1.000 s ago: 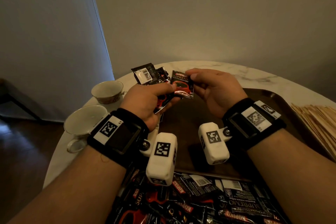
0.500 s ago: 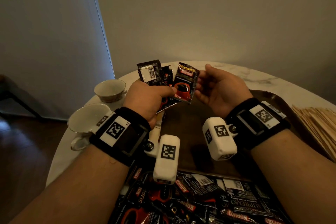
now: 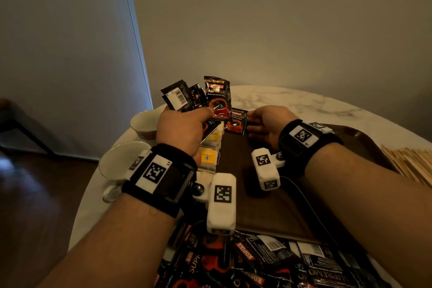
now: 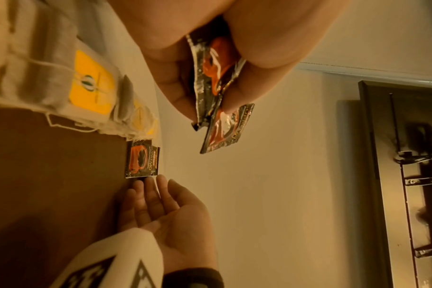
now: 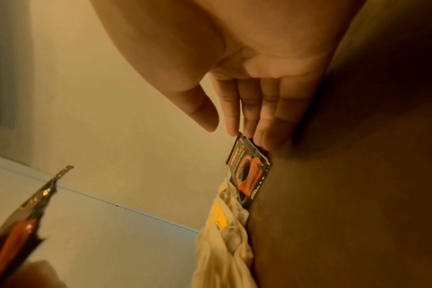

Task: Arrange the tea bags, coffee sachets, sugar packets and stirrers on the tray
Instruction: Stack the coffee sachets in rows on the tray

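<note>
L hand [image 3: 184, 133] pinches fan of Kopiko sachets [image 3: 201, 98] above tray [image 3: 257, 206]. R hand [image 3: 268, 126], fingers straight, touches one sachet [image 3: 236, 121] lying flat on tray by tea bags [image 3: 208, 156]. Foil probably light, slick; grip by edges.

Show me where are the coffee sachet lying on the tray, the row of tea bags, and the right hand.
coffee sachet [image 3: 236, 122]: head view, printed front.
tea bags [image 3: 207, 156]: head view, yellow tag.
right hand [image 3: 268, 124]: head view, back of hand.

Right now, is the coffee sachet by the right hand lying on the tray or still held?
On the tray. The coffee sachet lies flat beside the tea bags; the right hand is open, its straight fingertips at the sachet's edge.
</note>
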Motion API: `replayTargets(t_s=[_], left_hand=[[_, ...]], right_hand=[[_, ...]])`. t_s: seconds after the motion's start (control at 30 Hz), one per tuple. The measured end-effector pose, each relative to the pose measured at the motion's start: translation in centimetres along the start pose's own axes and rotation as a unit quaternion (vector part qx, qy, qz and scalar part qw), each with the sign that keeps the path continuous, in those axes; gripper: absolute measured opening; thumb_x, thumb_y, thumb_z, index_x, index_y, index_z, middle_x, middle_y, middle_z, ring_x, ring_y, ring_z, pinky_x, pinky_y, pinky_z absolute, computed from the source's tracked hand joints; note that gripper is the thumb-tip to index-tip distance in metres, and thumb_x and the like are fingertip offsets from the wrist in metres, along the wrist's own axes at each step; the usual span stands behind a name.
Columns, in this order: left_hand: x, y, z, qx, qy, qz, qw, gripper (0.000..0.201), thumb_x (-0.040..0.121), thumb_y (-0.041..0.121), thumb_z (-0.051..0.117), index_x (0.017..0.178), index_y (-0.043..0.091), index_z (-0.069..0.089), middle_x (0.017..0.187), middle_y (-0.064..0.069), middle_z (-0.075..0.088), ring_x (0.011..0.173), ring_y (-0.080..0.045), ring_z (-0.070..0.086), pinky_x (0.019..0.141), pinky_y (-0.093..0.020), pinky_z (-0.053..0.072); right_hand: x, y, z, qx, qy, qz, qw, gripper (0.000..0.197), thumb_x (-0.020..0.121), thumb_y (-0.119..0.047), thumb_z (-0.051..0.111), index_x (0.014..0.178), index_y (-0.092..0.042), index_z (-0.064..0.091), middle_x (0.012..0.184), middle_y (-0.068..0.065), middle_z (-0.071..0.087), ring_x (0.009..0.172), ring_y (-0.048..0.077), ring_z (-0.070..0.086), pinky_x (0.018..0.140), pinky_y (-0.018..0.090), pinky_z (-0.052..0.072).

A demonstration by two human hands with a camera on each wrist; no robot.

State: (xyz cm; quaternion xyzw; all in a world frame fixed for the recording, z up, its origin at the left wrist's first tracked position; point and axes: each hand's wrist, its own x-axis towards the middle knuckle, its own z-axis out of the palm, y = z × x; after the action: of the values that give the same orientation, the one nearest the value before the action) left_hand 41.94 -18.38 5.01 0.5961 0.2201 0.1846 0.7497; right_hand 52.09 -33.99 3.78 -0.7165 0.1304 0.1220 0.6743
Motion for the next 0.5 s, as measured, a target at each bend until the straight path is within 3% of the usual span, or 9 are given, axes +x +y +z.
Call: replayTargets(t_s=[0.1, 0.33, 0.43, 0.5], left_hand=[[0.12, -0.08, -0.07, 0.006, 0.005, 0.012, 1.0, 0.035, 0.083, 0.012, 0.084, 0.114, 0.006, 0.07, 0.099, -0.008, 0.078, 0.072, -0.011, 0.076, 0.051, -0.022, 0.057], [0.12, -0.12, 0.08, 0.002, -0.004, -0.007, 1.0, 0.037, 0.082, 0.011, 0.083, 0.115, 0.006, 0.068, 0.102, -0.011, 0.077, 0.087, -0.023, 0.077, 0.07, -0.037, 0.065], [0.05, -0.24, 0.12, 0.008, -0.011, -0.004, 1.0, 0.039, 0.082, 0.012, 0.084, 0.116, 0.005, 0.068, 0.101, -0.011, 0.077, 0.086, -0.023, 0.077, 0.064, -0.034, 0.065], [0.03, -0.45, 0.16, 0.013, -0.016, -0.004, 1.0, 0.041, 0.08, 0.014, 0.086, 0.117, 0.004, 0.068, 0.101, -0.011, 0.077, 0.087, -0.023, 0.077, 0.069, -0.039, 0.065]], right_hand=[[0.14, -0.12, 0.27, -0.002, 0.0, -0.004, 1.0, 0.023, 0.098, -0.013, 0.061, 0.119, -0.01, 0.066, 0.11, 0.007, 0.074, 0.095, 0.024, 0.073, 0.062, 0.036, 0.057], [0.11, 0.08, 0.31, 0.01, 0.002, -0.01, 1.0, 0.022, 0.098, -0.014, 0.062, 0.119, -0.011, 0.067, 0.108, 0.006, 0.074, 0.095, 0.022, 0.071, 0.062, 0.035, 0.055], [-0.04, 0.47, 0.0, 0.03, 0.004, -0.015, 0.999, 0.021, 0.099, -0.013, 0.061, 0.119, -0.01, 0.068, 0.108, 0.006, 0.074, 0.096, 0.022, 0.072, 0.069, 0.037, 0.059], [-0.35, 0.6, -0.4, 0.049, 0.0, -0.024, 0.999, 0.023, 0.099, -0.015, 0.061, 0.12, -0.01, 0.069, 0.108, 0.006, 0.075, 0.1, 0.023, 0.071, 0.078, 0.039, 0.06]])
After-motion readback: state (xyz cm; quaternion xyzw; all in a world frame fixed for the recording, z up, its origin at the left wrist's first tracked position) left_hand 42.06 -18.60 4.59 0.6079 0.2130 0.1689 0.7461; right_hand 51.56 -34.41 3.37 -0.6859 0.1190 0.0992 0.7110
